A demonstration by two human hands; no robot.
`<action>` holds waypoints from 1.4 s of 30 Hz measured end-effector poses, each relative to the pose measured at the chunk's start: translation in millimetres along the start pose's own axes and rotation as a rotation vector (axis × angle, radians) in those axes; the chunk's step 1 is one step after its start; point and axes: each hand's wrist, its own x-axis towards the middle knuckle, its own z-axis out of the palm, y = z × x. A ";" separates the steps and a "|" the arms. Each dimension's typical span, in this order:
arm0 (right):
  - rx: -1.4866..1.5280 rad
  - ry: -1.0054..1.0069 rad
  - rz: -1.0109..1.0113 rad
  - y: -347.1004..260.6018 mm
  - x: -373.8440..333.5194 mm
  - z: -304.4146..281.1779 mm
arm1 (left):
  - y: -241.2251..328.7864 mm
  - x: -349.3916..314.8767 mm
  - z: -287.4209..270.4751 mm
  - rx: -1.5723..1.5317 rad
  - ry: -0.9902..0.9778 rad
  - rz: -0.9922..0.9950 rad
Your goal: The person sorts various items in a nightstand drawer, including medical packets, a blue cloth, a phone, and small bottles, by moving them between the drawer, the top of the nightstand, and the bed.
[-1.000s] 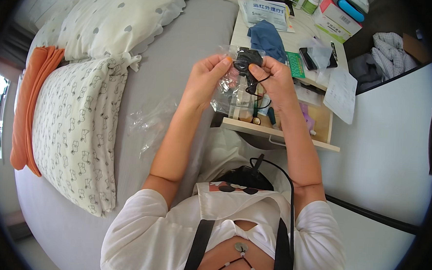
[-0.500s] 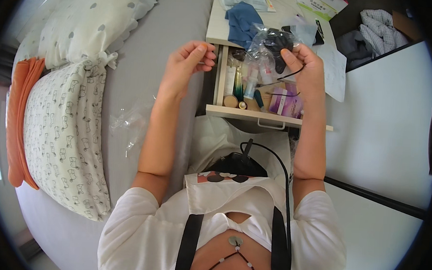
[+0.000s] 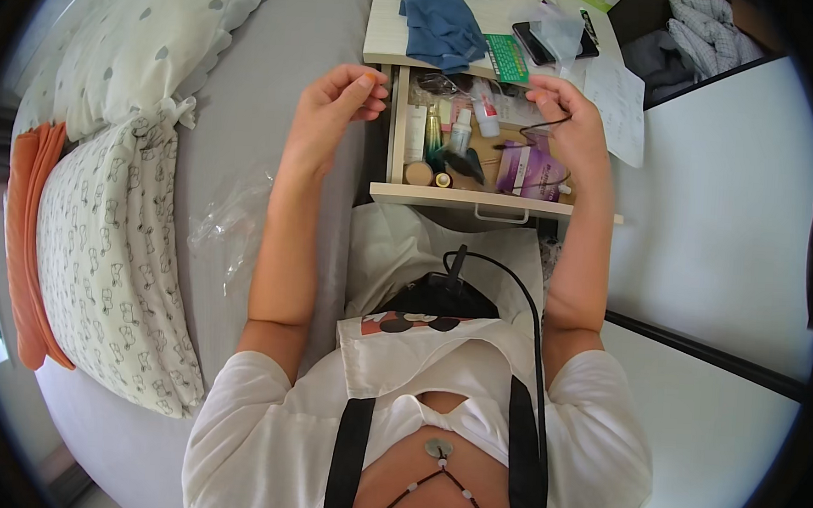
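Note:
My left hand (image 3: pixel 343 102), fingers curled in and thumb against the forefinger, is above the bed edge beside the drawer; nothing shows in it. Over the drawer's right side, my right hand (image 3: pixel 568 123) has its fingers bent together, with a thin black cord (image 3: pixel 544 128) running from them. The open drawer (image 3: pixel 410 194) holds a clear bag with something dark (image 3: pixel 440 83) at the back. Also inside are a white tube with a red band (image 3: pixel 486 113), a white bottle (image 3: pixel 461 131), a green-gold bottle (image 3: pixel 433 131), a purple packet (image 3: pixel 526 168) and a dark, blurred object (image 3: pixel 464 165).
On the tabletop lie a blue cloth (image 3: pixel 441 26), a green card (image 3: pixel 507 59), a black phone (image 3: pixel 532 44) and a paper sheet (image 3: pixel 616 109). Crumpled clear plastic (image 3: pixel 234 217) rests on the bed, near a patterned pillow (image 3: pixel 116 266). White panels (image 3: pixel 722 206) stand at right.
The clear bag with the black thing has left my right hand; a similar bag now lies at the drawer's back. The green card and phone are now uncovered. My left hand keeps its pose.

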 end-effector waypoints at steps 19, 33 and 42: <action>-0.556 0.091 0.039 45.3 2.5 37.7 | 1.0 1.4 -5.6 -0.016 0.050 0.005; -0.674 -0.391 -0.044 36.6 -24.2 38.9 | 0.0 1.4 -9.2 -0.019 0.048 0.013; -1.131 -0.529 0.025 83.7 1.1 48.0 | 2.9 2.3 -9.2 -0.008 0.046 0.021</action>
